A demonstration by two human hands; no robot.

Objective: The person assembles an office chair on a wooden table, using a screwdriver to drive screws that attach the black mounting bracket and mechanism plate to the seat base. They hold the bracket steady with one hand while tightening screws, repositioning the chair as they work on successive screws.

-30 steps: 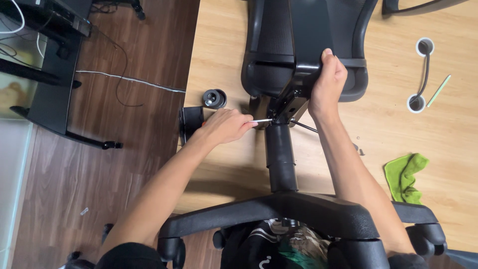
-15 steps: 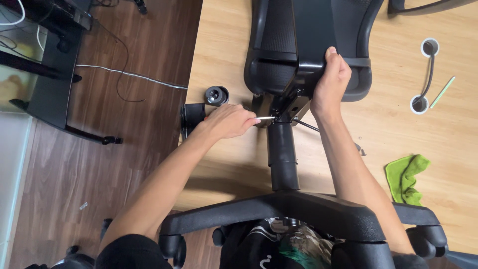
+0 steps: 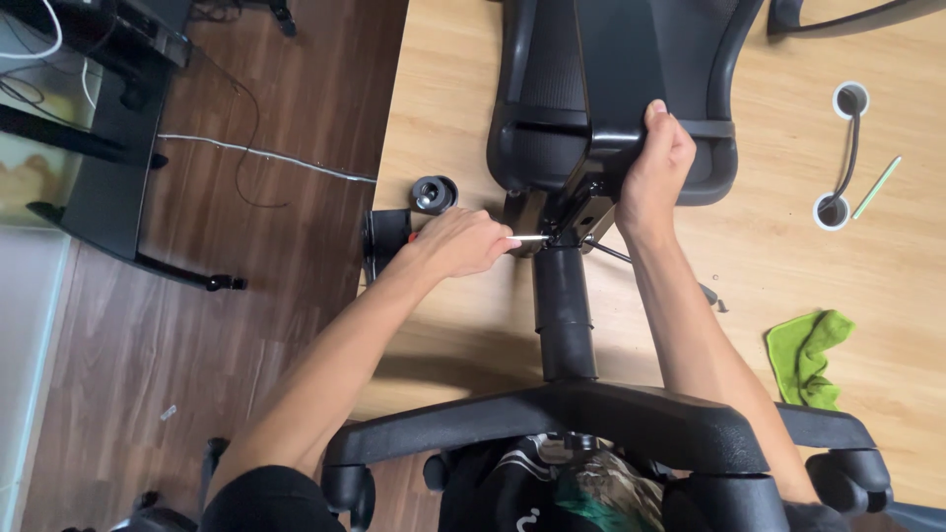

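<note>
Little has moved since the earlier frames: both hands stay where they were, the view only drifting slightly. Reaching in from the left with forearm extended, the left hand (image 3: 455, 243) is clenched around a thin silver metal tool (image 3: 530, 238) whose tip meets the black metal mechanism (image 3: 581, 202) under the overturned black office chair seat (image 3: 601, 89), just above the black gas cylinder column (image 3: 564, 315), while the right hand (image 3: 658, 167) grips the mechanism's edge. Everything lies on a light wooden table (image 3: 788, 256) beside dark wood flooring (image 3: 246, 246), with a crumpled green cloth (image 3: 810, 357) near the right forearm.
</note>
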